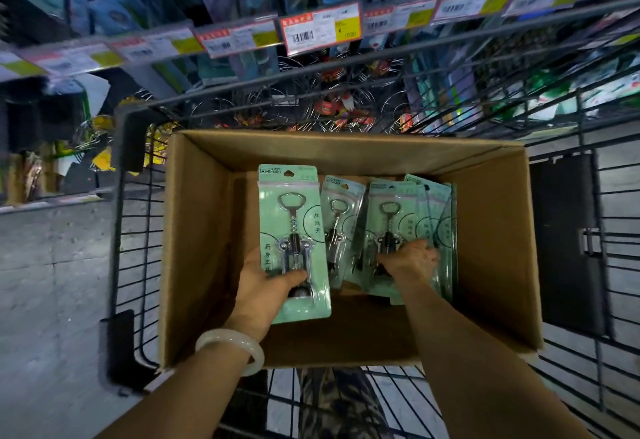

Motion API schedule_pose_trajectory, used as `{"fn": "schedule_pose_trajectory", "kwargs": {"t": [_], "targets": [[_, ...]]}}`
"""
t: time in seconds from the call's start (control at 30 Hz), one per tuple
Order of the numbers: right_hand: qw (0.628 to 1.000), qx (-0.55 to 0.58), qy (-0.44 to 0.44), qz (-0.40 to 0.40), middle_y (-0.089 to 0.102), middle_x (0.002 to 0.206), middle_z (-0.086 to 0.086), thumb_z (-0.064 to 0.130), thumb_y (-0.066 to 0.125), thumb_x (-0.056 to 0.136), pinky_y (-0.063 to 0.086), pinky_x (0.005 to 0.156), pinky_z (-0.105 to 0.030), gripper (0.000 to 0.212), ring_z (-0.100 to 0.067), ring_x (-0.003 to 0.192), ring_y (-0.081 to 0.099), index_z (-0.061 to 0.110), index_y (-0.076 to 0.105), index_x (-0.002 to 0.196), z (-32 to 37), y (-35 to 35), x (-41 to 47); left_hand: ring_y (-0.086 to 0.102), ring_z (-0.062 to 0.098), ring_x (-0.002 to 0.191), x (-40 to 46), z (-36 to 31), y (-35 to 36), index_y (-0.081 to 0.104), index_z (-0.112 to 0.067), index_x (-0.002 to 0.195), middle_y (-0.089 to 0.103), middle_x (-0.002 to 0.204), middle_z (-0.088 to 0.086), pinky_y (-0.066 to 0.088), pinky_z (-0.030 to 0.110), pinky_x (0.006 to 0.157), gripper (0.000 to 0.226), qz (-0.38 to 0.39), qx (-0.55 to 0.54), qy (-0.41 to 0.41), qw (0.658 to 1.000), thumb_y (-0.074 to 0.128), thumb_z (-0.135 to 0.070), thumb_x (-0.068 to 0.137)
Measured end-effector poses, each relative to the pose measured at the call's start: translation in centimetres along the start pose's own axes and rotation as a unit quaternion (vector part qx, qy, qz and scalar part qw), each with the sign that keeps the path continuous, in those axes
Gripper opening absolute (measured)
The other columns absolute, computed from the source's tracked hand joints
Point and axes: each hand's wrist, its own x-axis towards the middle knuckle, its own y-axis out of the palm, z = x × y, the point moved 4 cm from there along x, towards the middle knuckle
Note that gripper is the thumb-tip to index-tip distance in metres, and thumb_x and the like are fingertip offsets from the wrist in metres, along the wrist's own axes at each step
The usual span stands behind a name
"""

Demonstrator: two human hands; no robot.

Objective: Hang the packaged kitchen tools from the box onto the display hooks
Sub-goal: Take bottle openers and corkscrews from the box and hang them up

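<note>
While the left hand (268, 282) pinches the mint-green carded corkscrew pack (294, 244) low on its card, thumb curled across the blister and fingers behind, the right hand (410, 260) is down at centre frame with fingers curled into the leaning row of matching green packs (391, 230), gripping the near one by its lower part. Both holds sit far from the hang holes at the top, so the cards could swing or twist, and I'd guess the slick blister might slip from that thumb. Pulling one pack from the row may drag its neighbours over; they overlap. Outward now: the brown cardboard box (498, 251) has tall walls close on the right of the row, with bare floor lower centre. Beyond it the black wire trolley (138, 230) rim crosses mid-frame, and the price-label rail (322, 28) sits above, so a lifted card could snag on either. The hooks themselves I cannot make out.
</note>
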Motion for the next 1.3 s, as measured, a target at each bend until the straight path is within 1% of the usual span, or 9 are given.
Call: {"fn": "schedule_pose_trajectory", "kwargs": {"t": [0.17,0.3,0.43,0.63,0.73,0.87,1.0,1.17,1.3], "targets": [[0.999,0.036,0.010,-0.015,0.035,0.143,-0.022,0.032,0.077,0.076,0.031,0.109,-0.045,0.098,-0.036,0.134,0.030,0.005,0.012,0.144,-1.9,0.0,-1.2,0.061,0.010,0.084,-0.6,0.2,-0.8,0.052,-0.021,0.101,0.064,0.089,-0.007,0.047,0.023,0.074,0.044,-0.004,0.011,0.018,1.000,0.075,0.004,0.072],[0.990,0.134,-0.031,-0.009,0.049,0.131,-0.021,0.020,0.070,0.083,0.048,0.095,-0.044,0.100,-0.036,0.117,0.051,0.005,-0.004,0.148,-2.4,-0.3,-3.2,0.062,0.010,0.085,-1.0,0.6,-1.7,0.048,-0.012,0.116,0.064,0.094,-0.003,0.051,0.023,0.071,0.054,0.006,0.018,0.029,0.999,0.076,0.002,0.072],[0.974,0.215,-0.068,-0.024,0.053,0.123,-0.016,0.018,0.074,0.079,0.046,0.084,-0.035,0.083,-0.033,0.108,0.054,0.006,0.018,0.139,-2.5,-1.9,-6.7,0.062,0.014,0.088,-2.0,0.6,-3.2,0.046,-0.014,0.115,0.064,0.095,-0.002,0.051,0.040,0.089,0.057,0.017,0.013,0.057,0.998,0.077,0.003,0.071],[0.925,0.329,-0.187,-0.017,0.039,0.131,-0.007,0.012,0.074,0.079,0.037,0.092,-0.028,0.087,-0.015,0.112,0.039,0.009,0.017,0.145,-2.0,-2.6,-15.6,0.058,0.004,0.091,-5.3,0.6,-7.7,0.048,-0.016,0.119,0.063,0.104,-0.006,0.045,0.012,0.078,0.064,0.019,0.001,0.158,0.987,0.083,-0.008,0.065],[0.906,0.330,-0.264,-0.033,0.033,0.145,-0.011,0.017,0.079,0.075,0.036,0.107,-0.038,0.093,-0.029,0.130,0.037,0.007,0.019,0.146,-0.2,-2.1,-21.0,0.052,0.008,0.116,-7.4,0.6,-11.7,0.048,-0.021,0.128,0.056,0.128,-0.008,0.041,0.026,0.101,0.076,0.001,-0.019,0.215,0.976,0.084,-0.012,0.062],[0.873,0.323,-0.362,-0.045,0.041,0.143,-0.014,0.025,0.088,0.062,0.035,0.110,-0.042,0.097,-0.029,0.133,0.040,0.007,0.033,0.141,3.6,-0.3,-29.2,0.060,0.009,0.081,-9.9,0.8,-18.4,0.047,-0.012,0.115,0.062,0.093,-0.004,0.050,0.014,0.067,0.055,-0.024,-0.115,0.218,0.969,0.075,0.007,0.072],[0.846,0.289,-0.447,-0.034,0.047,0.135,-0.007,0.021,0.087,0.064,0.037,0.107,-0.040,0.089,-0.024,0.126,0.044,0.008,0.035,0.136,7.3,3.2,-37.7,0.062,0.009,0.084,-12.4,2.4,-26.9,0.043,-0.020,0.116,0.063,0.098,-0.004,0.047,0.017,0.066,0.062,-0.063,-0.173,0.248,0.951,0.079,0.002,0.071],[0.795,0.268,-0.544,0.020,0.044,0.119,0.010,0.019,0.083,0.069,0.033,0.097,-0.024,0.084,-0.009,0.114,0.042,0.019,0.033,0.136,11.0,9.4,-48.1,0.061,0.015,0.097,-16.6,5.7,-37.8,0.045,-0.015,0.117,0.061,0.103,-0.003,0.046,0.017,0.078,0.064,-0.145,-0.207,0.286,0.924,0.081,0.002,0.068],[0.761,0.243,-0.599,0.057,0.045,0.132,0.006,0.023,0.084,0.068,0.035,0.100,-0.028,0.089,-0.014,0.122,0.043,0.020,0.031,0.139,14.0,14.0,-55.3,0.053,0.026,0.120,-19.7,8.3,-45.5,0.041,-0.012,0.133,0.055,0.130,0.007,0.043,0.044,0.102,0.083,-0.195,-0.243,0.293,0.904,0.086,-0.009,0.064]]}}
